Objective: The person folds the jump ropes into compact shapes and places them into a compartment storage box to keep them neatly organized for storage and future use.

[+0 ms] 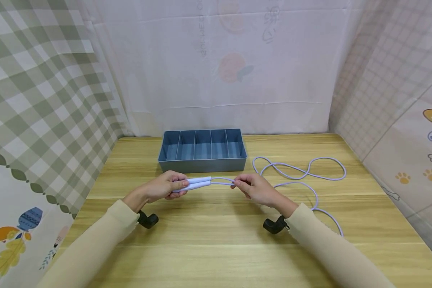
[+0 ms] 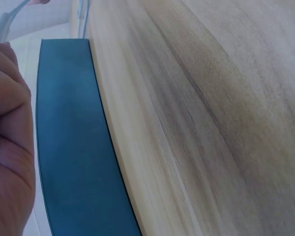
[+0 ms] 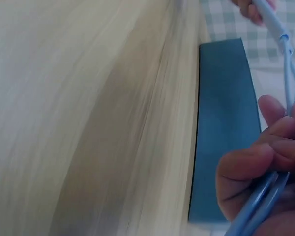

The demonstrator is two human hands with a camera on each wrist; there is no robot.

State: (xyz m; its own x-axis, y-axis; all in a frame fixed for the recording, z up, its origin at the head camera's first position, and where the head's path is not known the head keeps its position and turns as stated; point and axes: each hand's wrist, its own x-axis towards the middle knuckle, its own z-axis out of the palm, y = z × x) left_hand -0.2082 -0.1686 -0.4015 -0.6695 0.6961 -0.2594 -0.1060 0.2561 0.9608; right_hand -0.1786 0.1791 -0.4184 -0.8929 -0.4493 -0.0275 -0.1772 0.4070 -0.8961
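Right now the left hand grips both pale handles of the skipping rope side by side, while the right hand pinches the two cords just past them. Slack rope loops across the wooden table toward three o'clock; the divided blue tray sits at twelve. To my eye, coiling neatly means keeping the handles level and drawing both cords evenly, without twists.
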